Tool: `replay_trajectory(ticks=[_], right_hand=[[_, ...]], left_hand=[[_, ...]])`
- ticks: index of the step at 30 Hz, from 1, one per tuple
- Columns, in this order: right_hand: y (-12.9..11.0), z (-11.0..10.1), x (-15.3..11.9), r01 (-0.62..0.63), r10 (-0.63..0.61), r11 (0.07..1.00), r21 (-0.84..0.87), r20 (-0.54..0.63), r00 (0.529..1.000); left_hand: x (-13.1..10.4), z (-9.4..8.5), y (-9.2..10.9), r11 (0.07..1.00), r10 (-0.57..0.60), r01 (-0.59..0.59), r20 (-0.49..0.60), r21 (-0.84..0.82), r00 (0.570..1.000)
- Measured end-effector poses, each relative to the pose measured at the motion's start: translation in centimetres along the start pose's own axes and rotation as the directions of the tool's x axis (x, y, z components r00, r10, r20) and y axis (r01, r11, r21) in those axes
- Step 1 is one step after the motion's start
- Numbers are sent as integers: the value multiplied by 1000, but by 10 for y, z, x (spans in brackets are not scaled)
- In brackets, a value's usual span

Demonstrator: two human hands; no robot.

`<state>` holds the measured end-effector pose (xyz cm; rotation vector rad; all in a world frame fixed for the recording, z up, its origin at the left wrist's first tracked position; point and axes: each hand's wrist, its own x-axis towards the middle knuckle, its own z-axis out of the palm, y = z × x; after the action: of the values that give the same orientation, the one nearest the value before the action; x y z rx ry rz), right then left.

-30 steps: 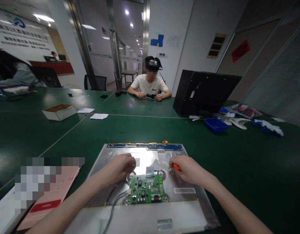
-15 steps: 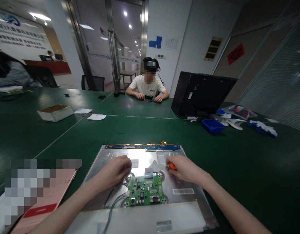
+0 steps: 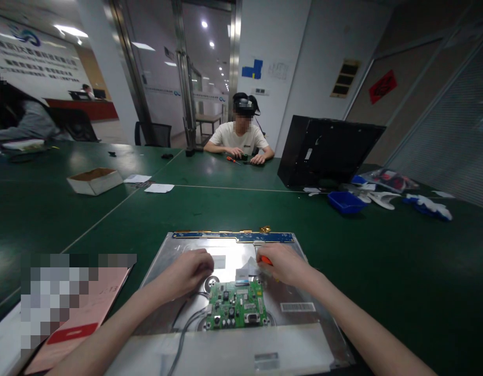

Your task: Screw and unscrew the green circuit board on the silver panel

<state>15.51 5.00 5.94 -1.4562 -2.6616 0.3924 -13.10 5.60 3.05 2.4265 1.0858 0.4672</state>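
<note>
A display panel (image 3: 298, 339) lies back side up on the table before me, with a green circuit board (image 3: 236, 305) on its middle and a blue board strip (image 3: 210, 236) along its far edge. My right hand (image 3: 280, 262) is closed around an orange-handled tool (image 3: 266, 260) over the panel's upper right, beside a pale flat ribbon cable (image 3: 247, 268). The tool's working end is hidden. On the upper left, my left hand (image 3: 196, 266) rests with curled fingers; whatever they grip, if anything, is out of sight. Grey cables (image 3: 182, 334) run from the circuit board's left side.
Pink papers (image 3: 82, 308) lie left of the panel. Farther off are a white box (image 3: 94, 184), paper slips (image 3: 159, 188), a blue tray (image 3: 346, 202), gloves (image 3: 428, 206) and a large black monitor housing (image 3: 331, 151). Across the table a person (image 3: 239, 138) handles small parts.
My right hand has moved left and slightly away from me with the orange-handled tool, closer to the ribbon cable. My left hand stays put on the panel. The view has shifted slightly.
</note>
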Motion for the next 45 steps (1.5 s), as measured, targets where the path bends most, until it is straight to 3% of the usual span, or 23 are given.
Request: replay_trajectory(ticks=[7, 11, 14, 19, 27, 37, 45], right_hand=[[-49, 13, 59, 143, -142, 989, -27, 54, 988], [-60, 19, 72, 151, -149, 988, -34, 71, 986], [-56, 14, 68, 137, -134, 990, -30, 65, 989], [-36, -12, 47, 75, -74, 997, -29, 40, 996], [-4, -41, 26, 46, -38, 998, -48, 157, 987], [-14, -34, 20, 76, -47, 993, -85, 310, 950], [-18, -31, 18, 91, -42, 987, -132, 336, 941]], left_hand=[[0, 2, -2, 1000, 5, -5, -5, -26, 1000], [0, 4, -3, 1000, 5, -6, -26, -29, 1000], [1, 5, -2, 1000, -3, 2, -25, -30, 1000], [1, 2, 1, 999, -27, 27, -6, -26, 1000], [0, -3, 0, 997, -71, 72, 22, -31, 997], [-1, -7, 0, 996, -77, 76, -11, -39, 997], [-3, -11, 4, 997, -37, 41, 67, -59, 997]])
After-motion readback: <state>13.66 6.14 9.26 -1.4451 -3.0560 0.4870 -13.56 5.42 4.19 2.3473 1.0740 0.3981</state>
